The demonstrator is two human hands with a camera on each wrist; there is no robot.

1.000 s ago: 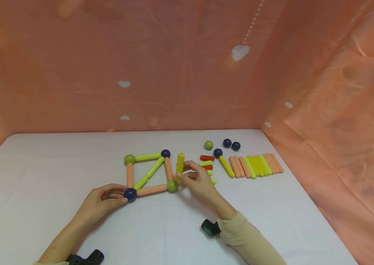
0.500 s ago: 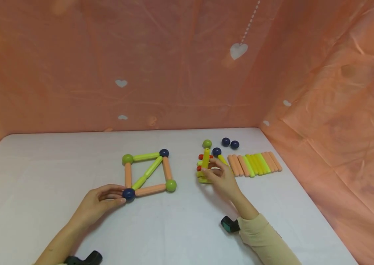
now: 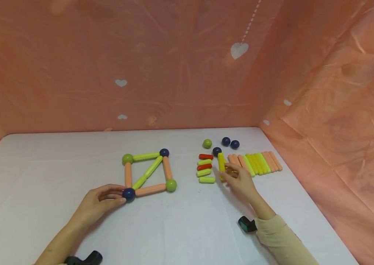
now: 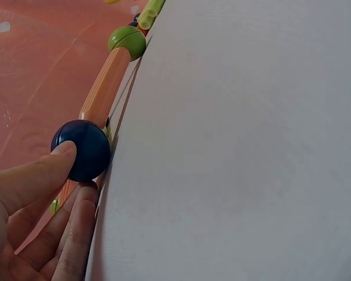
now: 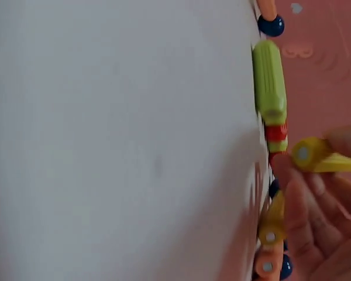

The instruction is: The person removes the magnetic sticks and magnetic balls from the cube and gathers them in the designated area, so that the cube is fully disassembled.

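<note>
My left hand [image 3: 94, 206] pinches the dark blue ball [image 3: 128, 194] at the near left corner of a flat four-sided frame. In the left wrist view the thumb presses on this ball [image 4: 85, 152], with fingers below it. Peach rods [image 3: 150, 190] and light green rods [image 3: 145, 156] join the frame's balls, and a green diagonal [image 3: 148, 172] crosses it. My right hand [image 3: 241, 184] holds a yellow magnetic rod [image 3: 221, 162] between thumb and fingers, raised above the table. A pale disc shows on the rod's end [image 5: 303, 153] in the right wrist view.
Short red and green rods [image 3: 204, 173] lie left of the right hand. Behind are a green ball [image 3: 207, 143] and several dark blue balls [image 3: 226, 141]. A row of long rods [image 3: 261, 163] lies at the right of the white table [image 3: 173, 232].
My right hand has carried the yellow rod rightward, from beside the frame's near right green ball, past the short rods, to the row of long rods. My left hand has stayed on its ball.
</note>
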